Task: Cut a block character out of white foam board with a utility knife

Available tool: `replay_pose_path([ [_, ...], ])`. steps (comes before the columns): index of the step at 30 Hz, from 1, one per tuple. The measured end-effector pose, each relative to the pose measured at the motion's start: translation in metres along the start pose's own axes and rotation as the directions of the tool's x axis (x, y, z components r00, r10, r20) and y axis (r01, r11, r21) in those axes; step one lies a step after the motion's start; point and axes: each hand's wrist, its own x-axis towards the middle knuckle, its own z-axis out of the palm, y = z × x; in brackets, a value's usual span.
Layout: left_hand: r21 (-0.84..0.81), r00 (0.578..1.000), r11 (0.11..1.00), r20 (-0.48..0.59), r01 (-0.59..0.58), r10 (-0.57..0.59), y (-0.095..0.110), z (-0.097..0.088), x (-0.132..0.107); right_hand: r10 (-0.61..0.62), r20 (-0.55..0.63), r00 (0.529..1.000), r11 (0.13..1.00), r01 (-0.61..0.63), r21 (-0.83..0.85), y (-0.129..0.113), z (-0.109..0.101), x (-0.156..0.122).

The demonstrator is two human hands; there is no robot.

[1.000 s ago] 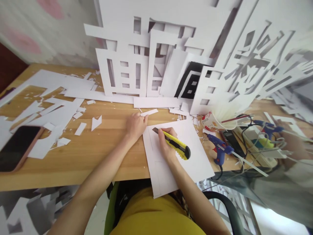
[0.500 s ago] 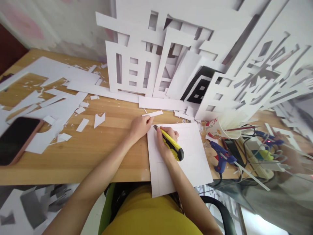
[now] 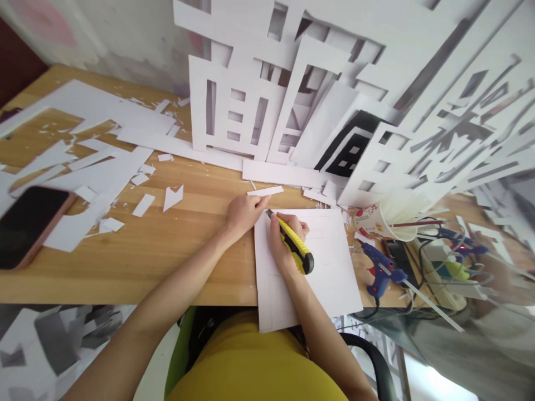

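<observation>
A yellow-and-black utility knife (image 3: 297,239) is gripped in my right hand (image 3: 279,240), its tip pointing at the upper left corner of a white board (image 3: 324,267). Faint pencil lines show on this board, which sticks out over the table's front edge. My left hand (image 3: 243,214) is at that same corner, fingers curled and bunched, thumb side close to the blade. Whether it pinches anything is hidden. Just beyond it lies a narrow white strip (image 3: 267,191).
Cut-out white panels (image 3: 234,111) stand along the back. Scraps (image 3: 173,197) and a phone (image 3: 31,223) lie left. At right are a paper cup (image 3: 370,220), a blue glue gun (image 3: 381,270) with cords, and another person's blurred hand (image 3: 497,267).
The view has shifted slightly. A finger of my left hand now reaches farther out past the board's corner. The knife stays at nearly the same spot on the board.
</observation>
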Motion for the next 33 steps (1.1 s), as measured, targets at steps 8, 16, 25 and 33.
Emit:
replay_pose_path([
  [8, 0.027, 1.0, 0.999, -0.003, 0.026, -0.026, -0.001, 0.0, -0.001, -0.03, 0.108, 0.994, 0.999, 0.033, -0.029, -0.009, -0.004, 0.009],
  [16, 0.101, 1.0, 0.995, 0.0, 0.015, -0.016, -0.003, 0.002, 0.002, -0.012, 0.279, 0.96, 0.999, 0.023, -0.034, -0.02, -0.031, 0.013],
  [25, 0.183, 1.0, 0.983, 0.02, -0.008, 0.004, -0.002, 0.004, 0.001, 0.051, 0.431, 0.901, 0.994, -0.005, -0.107, -0.028, -0.05, 0.0],
  [33, 0.237, 0.998, 0.971, 0.063, -0.024, 0.009, 0.002, 0.002, 0.001, 0.06, 0.446, 0.893, 0.994, -0.013, -0.108, -0.023, -0.063, -0.016],
])
